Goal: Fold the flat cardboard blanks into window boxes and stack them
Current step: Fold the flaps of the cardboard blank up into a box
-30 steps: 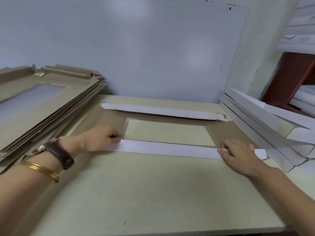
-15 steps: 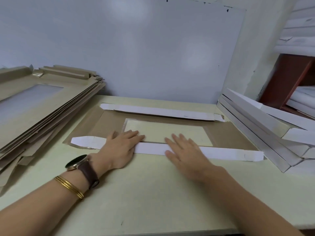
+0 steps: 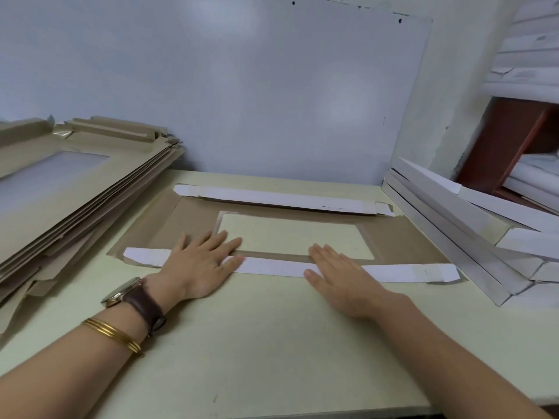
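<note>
One cardboard blank (image 3: 402,240) lies flat on the desk (image 3: 257,358), in the middle and toward the far edge, with its brown side up. It is a wide rectangle with one rectangular window (image 3: 290,238) cut in its centre, and the pale desk shows through it. Two long flaps are folded inward so that their white sides face up. The far flap (image 3: 284,202) lies along the back edge. The near flap (image 3: 272,267) lies along the front edge, just below the window, and its angled ends reach out on both sides.

Both grips rest on the near flap. The left grip (image 3: 199,267) lies palm down on the flap's left part, fingers straight and spread, fingertips reaching onto the brown board beside the window corner. The right grip (image 3: 341,279) lies palm down right of the flap's middle, fingers straight. Neither holds anything.

The left wrist carries one watch (image 3: 130,294) on a dark strap and a few thin gold bangles (image 3: 113,334).

At the left stands one tilted pile of flat blanks (image 3: 60,201), brown side up, too many to count. At the right lies one pile of folded white boxes (image 3: 453,225), several deep, overlapping unevenly. A pale board (image 3: 242,86) leans against the wall behind the desk.
</note>
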`<state>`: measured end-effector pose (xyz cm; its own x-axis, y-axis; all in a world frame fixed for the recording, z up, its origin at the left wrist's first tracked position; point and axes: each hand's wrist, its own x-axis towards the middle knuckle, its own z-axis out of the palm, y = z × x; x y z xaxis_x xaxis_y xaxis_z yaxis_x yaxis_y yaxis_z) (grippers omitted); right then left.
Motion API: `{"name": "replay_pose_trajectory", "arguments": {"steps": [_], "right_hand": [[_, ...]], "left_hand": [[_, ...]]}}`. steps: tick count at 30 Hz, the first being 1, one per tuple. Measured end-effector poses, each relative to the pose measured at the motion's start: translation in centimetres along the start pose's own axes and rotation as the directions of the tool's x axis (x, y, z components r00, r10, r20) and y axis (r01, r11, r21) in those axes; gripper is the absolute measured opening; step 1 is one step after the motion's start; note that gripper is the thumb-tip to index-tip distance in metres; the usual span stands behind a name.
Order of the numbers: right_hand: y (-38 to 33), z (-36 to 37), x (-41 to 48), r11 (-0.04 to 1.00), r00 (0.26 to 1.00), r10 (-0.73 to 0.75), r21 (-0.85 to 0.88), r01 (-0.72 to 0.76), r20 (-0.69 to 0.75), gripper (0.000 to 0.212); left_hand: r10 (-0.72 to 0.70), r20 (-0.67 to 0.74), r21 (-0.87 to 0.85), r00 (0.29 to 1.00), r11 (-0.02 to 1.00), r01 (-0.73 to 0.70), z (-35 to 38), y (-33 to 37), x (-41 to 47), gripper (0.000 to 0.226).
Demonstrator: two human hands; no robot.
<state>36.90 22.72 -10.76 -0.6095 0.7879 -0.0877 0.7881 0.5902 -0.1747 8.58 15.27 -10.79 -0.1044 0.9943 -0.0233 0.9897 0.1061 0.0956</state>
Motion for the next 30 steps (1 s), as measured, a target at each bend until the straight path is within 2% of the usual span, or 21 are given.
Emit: {"name": "replay_pose_trajectory", "arguments": {"steps": [5,9,14,17,22,28,30], "right_hand": [[6.4,-1.1,-2.7,0.988,0.987,0.152,0.016,-0.152,-0.044,0.059],[9.4,-1.6,-4.1,0.979,0.978,0.202,0.007,-0.202,-0.042,0.056],[10.4,-2.1,-4.9,0.972,0.972,0.232,0.031,-0.232,-0.028,0.075],[10.2,-2.1,-4.8,0.97,0.969,0.242,0.038,-0.241,-0.04,0.075],[9.9,-1.9,-4.8,0.964,0.963,0.267,0.008,-0.267,-0.043,0.059],[8.6,-1.6,-5.2,0.953,0.952,0.302,-0.015,-0.303,-0.051,0.058],[7.6,-1.4,-5.4,0.942,0.942,0.333,-0.034,-0.335,-0.051,0.059]], "left_hand": [[-0.067,0.031,-0.022,0.997,0.997,0.067,-0.2,-2.2,-0.2,0.06],[-0.102,0.049,-0.05,0.994,0.993,0.104,-0.5,-4.3,-0.4,0.06],[-0.139,0.031,-0.038,0.99,0.989,0.14,-0.6,-5.2,-0.3,0.059],[-0.145,0.019,-0.027,0.989,0.989,0.146,-0.6,-5.2,0.0,0.059],[-0.146,-0.083,-0.026,0.986,0.989,0.144,-0.4,-5.0,-0.2,0.059],[-0.181,-0.303,-0.039,0.936,0.983,0.177,-1.1,-3.7,-0.8,0.049],[-0.14,-0.359,-0.038,0.923,0.99,0.135,-1.3,-2.6,-1.0,0.046]]}}
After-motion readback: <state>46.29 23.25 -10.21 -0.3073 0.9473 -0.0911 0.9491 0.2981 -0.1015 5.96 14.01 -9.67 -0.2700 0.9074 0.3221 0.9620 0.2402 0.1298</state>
